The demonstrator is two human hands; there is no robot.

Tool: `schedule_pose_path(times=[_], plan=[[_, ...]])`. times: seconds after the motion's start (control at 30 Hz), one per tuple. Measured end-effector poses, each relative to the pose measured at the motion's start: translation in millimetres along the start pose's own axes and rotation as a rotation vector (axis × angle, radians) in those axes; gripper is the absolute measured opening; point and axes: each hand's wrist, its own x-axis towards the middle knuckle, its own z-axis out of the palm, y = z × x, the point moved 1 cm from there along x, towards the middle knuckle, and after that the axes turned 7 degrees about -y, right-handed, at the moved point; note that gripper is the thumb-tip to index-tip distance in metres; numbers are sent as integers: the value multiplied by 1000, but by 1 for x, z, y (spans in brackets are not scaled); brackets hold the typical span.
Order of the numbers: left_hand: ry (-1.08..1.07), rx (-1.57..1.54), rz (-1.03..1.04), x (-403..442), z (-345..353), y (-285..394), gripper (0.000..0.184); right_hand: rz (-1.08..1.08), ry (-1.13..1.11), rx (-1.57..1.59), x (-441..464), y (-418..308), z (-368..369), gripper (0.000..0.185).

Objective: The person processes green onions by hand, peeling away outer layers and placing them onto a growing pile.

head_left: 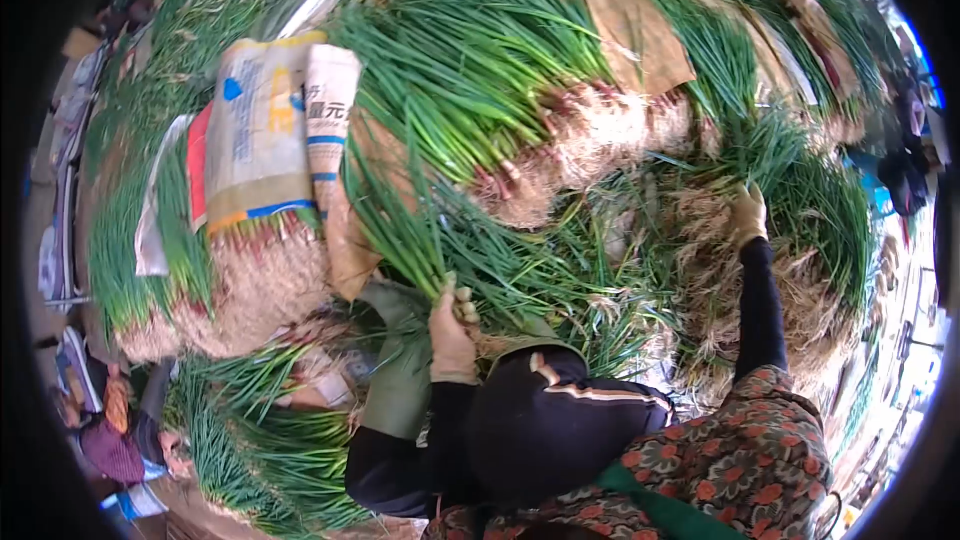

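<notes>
My left hand (454, 332), in a pale glove, is closed around the lower stalks of a bunch of green onions (405, 235). Their long leaves point up and away from me. My right hand (748, 214), also gloved, reaches out to the pile of green onions (715, 270) on the right, where dry, pale roots face me. Its fingers close on stalks at the top of that pile, partly covered by leaves. Between my hands lie loose green onions and trimmings (605, 315).
Ahead stands a large row of green onions (480, 70) with red-white bases. A printed sack (262, 130) covers a bundle at left, and brown paper (630, 25) lies over others. More green onions (290, 460) lie at lower left, near another person in purple (110, 450).
</notes>
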Motion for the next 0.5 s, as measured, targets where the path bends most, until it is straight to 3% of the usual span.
schedule_pose_path(times=[0.03, 0.07, 0.13, 0.17, 0.2, 0.27, 0.33, 0.4, 0.47, 0.5], plan=[[47, -80, -92, 3, 8, 1, 19, 257, 15, 188, -5, 4, 1, 23], [-105, -180, -99, 11, -4, -9, 19, 142, -136, 147, -14, 14, 16, 23], [-202, -180, -119, 1, 8, -7, 23, -72, -412, 61, -51, 51, 68, 27], [-168, -141, -127, 3, 8, -9, 23, -201, -652, -604, -77, 40, 125, 27], [-133, -98, -133, 4, 7, -10, 24, 224, -828, -265, -117, 30, 179, 28], [-72, 10, -103, 1, 10, -8, 24, 155, -1107, -132, -159, 60, 278, 38], [-1, 192, 13, -7, 15, -8, 24, 257, -1237, -167, -195, 40, 352, 39], [53, 141, 38, -6, 2, -13, 23, -210, -1195, -493, -202, 81, 397, 34], [107, 25, 58, -5, -4, -11, 21, -560, -1122, -749, -223, 46, 393, 28], [78, -72, 125, 0, -7, -12, 22, -1012, -1078, -700, -227, 48, 390, 27]])
